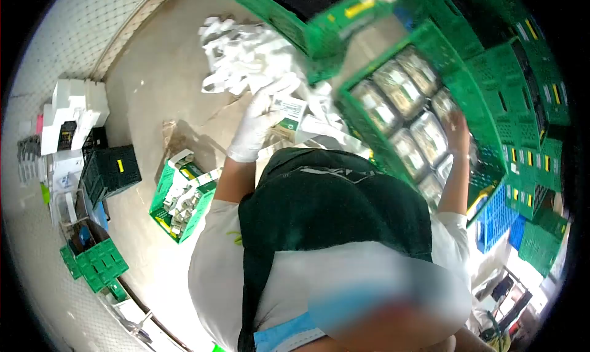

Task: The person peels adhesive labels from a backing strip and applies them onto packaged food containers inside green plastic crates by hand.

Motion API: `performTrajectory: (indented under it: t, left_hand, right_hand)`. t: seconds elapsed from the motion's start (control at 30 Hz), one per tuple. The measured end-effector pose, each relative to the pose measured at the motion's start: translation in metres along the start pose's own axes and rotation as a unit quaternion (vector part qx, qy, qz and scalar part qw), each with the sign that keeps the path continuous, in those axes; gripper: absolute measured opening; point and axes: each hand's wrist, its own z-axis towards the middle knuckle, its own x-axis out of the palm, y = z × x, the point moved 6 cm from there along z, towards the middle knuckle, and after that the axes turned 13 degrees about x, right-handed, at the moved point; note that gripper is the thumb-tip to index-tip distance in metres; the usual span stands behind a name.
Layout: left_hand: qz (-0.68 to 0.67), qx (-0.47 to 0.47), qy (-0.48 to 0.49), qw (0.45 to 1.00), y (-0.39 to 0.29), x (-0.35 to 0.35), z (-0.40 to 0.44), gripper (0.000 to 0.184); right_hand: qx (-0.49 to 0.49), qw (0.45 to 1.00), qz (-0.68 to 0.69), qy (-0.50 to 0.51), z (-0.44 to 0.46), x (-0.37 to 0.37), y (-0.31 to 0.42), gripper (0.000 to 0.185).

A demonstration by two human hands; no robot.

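My left hand [255, 126], in a white glove, is closed on a printed label sleeve [290, 113], white and green with a dark code. Bare-skinned at the wrist, my right hand [453, 134] reaches into a large green crate [476, 109] and touches the clear-topped packs [428, 135] there; its fingers are partly hidden, so its grip cannot be made out. Several packs lie in rows in that crate. Below my left hand, at the front of my apron, are more white strips [322, 130].
White paper strips [246, 57] lie heaped on the floor. A small green crate [163, 198] with labels is at the left. Green crates [522, 100] are stacked at the right, near a blue crate [496, 217]. Black crates [114, 170] and white boxes [74, 100] line the left wall.
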Motion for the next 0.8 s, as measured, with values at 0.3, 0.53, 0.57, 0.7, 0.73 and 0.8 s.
performTrajectory:
  t: [0.3,0.53,0.57,0.7,0.73,0.8]
  left_hand:
    - [0.139,-0.056,-0.067,0.986,-0.051,-0.203,-0.004,0.017]
    - [0.204,-0.025,-0.184,0.961,-0.065,-0.340,0.020,0.016]
    - [0.224,-0.029,-0.195,0.954,-0.061,-0.359,0.027,0.016]
    - [0.281,0.012,-0.219,0.934,-0.079,-0.384,0.098,0.021]
    - [0.272,0.006,-0.205,0.940,-0.076,-0.388,0.120,0.023]
    - [0.265,0.000,-0.189,0.946,-0.066,-0.387,0.164,0.022]
  right_hand:
    - [-0.460,0.859,0.127,0.188,-0.158,0.163,0.472,0.039]
    - [-0.131,0.975,-0.180,-0.015,0.058,0.233,0.405,0.073]
    - [-0.119,0.959,-0.258,0.003,0.069,0.251,0.398,0.083]
    - [-0.013,0.928,-0.356,0.108,0.090,0.273,0.389,0.098]
    - [-0.014,0.942,-0.309,0.128,0.092,0.269,0.390,0.100]
    - [-0.060,0.975,-0.195,0.092,0.109,0.257,0.389,0.101]
